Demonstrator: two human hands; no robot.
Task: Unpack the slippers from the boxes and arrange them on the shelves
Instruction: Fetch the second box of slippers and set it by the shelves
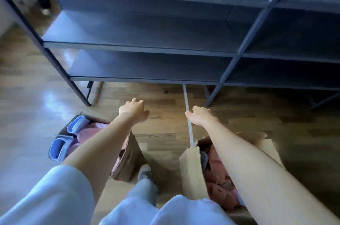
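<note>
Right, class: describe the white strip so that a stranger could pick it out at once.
Start at the dark shelves, then drop to the wooden floor in front. The white strip rises from the right-side cardboard box through the right hand, which grips it. Nothing else there is thin, pale and straight.

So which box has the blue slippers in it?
The left box: two blue slippers lie along its left side. The right box shows only pink and grey ones.
</note>
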